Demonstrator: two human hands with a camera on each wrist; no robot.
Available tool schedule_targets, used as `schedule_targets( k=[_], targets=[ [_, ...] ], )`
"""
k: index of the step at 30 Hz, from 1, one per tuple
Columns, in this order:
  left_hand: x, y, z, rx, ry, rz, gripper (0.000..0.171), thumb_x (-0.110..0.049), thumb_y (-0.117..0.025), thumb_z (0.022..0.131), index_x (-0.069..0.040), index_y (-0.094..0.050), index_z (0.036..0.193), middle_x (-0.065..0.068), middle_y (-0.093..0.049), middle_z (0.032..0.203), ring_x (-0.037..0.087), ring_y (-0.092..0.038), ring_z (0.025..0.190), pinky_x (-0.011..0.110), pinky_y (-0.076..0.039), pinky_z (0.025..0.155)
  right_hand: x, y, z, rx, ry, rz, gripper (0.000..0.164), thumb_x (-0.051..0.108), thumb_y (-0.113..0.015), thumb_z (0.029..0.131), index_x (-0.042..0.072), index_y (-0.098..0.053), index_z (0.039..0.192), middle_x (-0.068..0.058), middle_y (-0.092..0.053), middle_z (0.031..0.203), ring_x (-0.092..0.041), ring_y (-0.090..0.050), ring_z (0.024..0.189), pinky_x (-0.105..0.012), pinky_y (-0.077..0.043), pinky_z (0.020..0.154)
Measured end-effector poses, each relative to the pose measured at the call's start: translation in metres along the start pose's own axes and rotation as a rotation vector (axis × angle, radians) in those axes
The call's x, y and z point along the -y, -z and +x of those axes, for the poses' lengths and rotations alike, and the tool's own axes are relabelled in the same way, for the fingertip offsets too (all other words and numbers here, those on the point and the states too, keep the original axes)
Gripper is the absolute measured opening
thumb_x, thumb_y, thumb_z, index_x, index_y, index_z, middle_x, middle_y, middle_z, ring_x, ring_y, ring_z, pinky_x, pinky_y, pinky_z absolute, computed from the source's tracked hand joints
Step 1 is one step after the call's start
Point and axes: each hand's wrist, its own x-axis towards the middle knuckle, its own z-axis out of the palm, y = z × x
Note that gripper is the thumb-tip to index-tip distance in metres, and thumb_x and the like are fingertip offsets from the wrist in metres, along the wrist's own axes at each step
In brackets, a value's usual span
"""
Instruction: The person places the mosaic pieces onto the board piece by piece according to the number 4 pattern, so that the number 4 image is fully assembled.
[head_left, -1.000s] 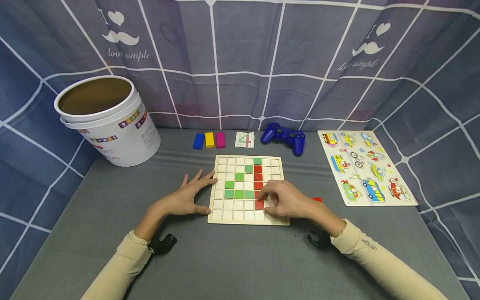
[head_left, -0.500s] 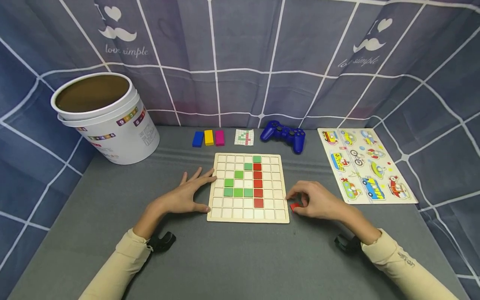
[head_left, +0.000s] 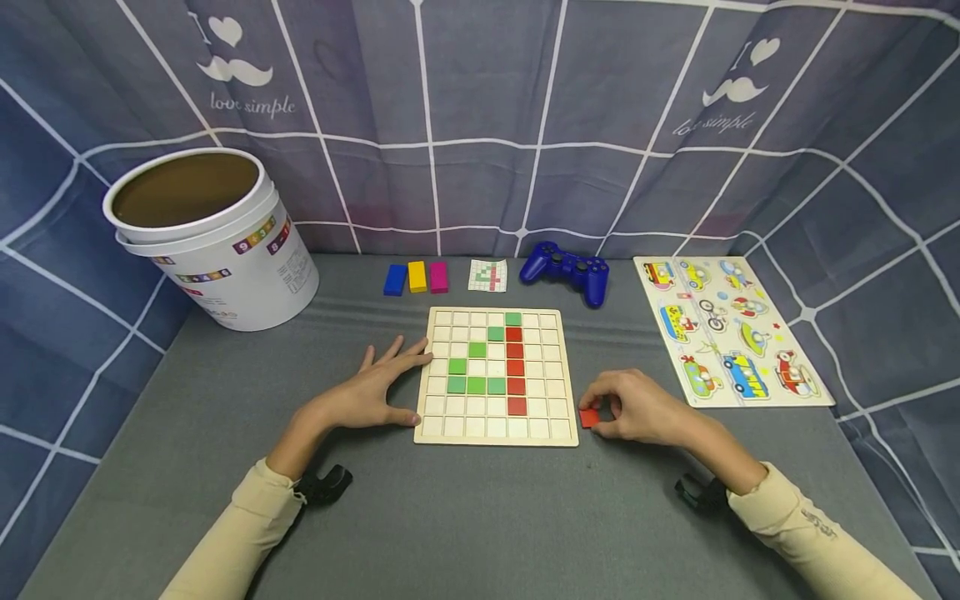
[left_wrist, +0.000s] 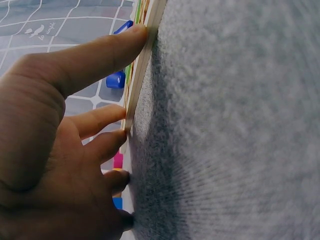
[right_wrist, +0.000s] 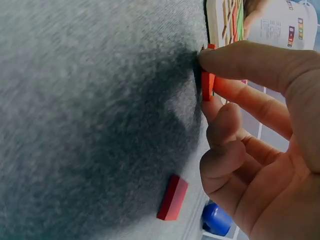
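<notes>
A wooden grid board (head_left: 570,429) lies on the grey table, with green tiles (head_left: 476,385) in a stepped line and a column of red tiles (head_left: 516,386) in its cells. My left hand (head_left: 367,392) has its fingers spread; thumb and fingertips touch the board's left edge. Just off the board's right edge, my right hand (head_left: 637,408) pinches a red tile (head_left: 589,418) between thumb and fingers, low at the table. A separate red block (right_wrist: 172,197) lies near that hand in the right wrist view; the hand hides it from the head view.
Behind the board are blue (head_left: 395,280), yellow (head_left: 417,277) and pink (head_left: 438,277) blocks, a small pattern card (head_left: 487,275) and a blue game controller (head_left: 566,272). A white bucket (head_left: 225,275) stands back left, a picture puzzle board (head_left: 731,333) right.
My right hand has left the red column on the board and moved right to a red tile beside it, which it now pinches. The left hand has stayed at the board's edge.
</notes>
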Motion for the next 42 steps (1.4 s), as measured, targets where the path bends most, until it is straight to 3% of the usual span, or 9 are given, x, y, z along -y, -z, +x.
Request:
schedule_targets(
  k=[8,27,42],
  targets=[
    [0.0,0.0,0.0,0.0,0.003,0.002,0.096,-0.027,-0.088,0.077,-0.016,-0.035,0.157,0.004,-0.011,0.167,0.04,0.004,0.15,0.071,0.013,0.108,0.018,-0.004,0.012,-0.071,0.049,0.029,0.024,0.015,-0.087,0.076,0.022,-0.074,0.095,0.005,-0.059,0.079,-0.011,-0.051,0.058,-0.022,-0.041,0.051],
    [-0.002,0.0,-0.002,0.009,0.009,0.001,0.094,-0.03,-0.086,0.079,-0.016,-0.035,0.156,0.004,-0.01,0.167,0.04,0.004,0.15,0.069,0.014,0.108,0.049,-0.046,0.047,-0.072,0.189,0.061,0.019,0.013,-0.082,0.078,0.019,-0.075,0.094,0.007,-0.058,0.079,-0.009,-0.052,0.06,-0.021,-0.041,0.055],
    [-0.002,0.0,-0.002,0.009,0.008,0.012,0.092,-0.03,-0.086,0.079,-0.013,-0.037,0.155,0.005,-0.011,0.167,0.039,0.003,0.15,0.07,0.013,0.108,0.057,-0.047,0.052,-0.024,0.177,-0.004,0.02,0.018,-0.084,0.079,0.02,-0.075,0.097,0.009,-0.06,0.087,-0.01,-0.052,0.07,-0.024,-0.041,0.063]
  ],
)
